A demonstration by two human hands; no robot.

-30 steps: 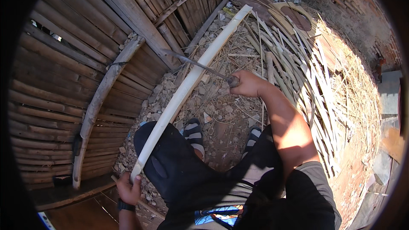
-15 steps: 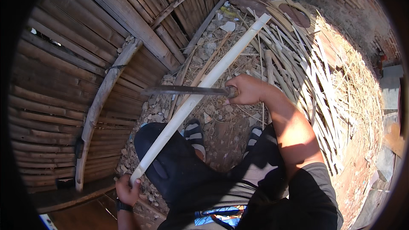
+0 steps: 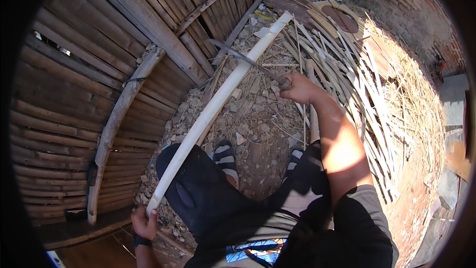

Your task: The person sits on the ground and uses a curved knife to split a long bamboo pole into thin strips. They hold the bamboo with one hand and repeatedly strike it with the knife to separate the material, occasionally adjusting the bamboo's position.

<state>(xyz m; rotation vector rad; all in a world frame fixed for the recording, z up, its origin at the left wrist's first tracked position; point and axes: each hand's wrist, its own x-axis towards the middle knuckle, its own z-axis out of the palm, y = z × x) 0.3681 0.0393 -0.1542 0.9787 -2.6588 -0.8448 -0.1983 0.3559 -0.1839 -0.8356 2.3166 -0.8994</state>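
Knife [image 3: 250, 62]: shifted farther up the pale strip [image 3: 211, 105] since half a second ago, with the right hand [image 3: 301, 89].
Right fingers: wrapped round the knife's handle.
Left hand [image 3: 144, 222]: fingers pinching the strip's lower end.
Strip: runs from the left fingers, over the knee [image 3: 171, 156], crossing under the blade.
Pile of split strips [image 3: 358, 94]: right of the right fingers.
Shirt print [image 3: 255, 251]: blue, right of the left fingers, lettering unclear.
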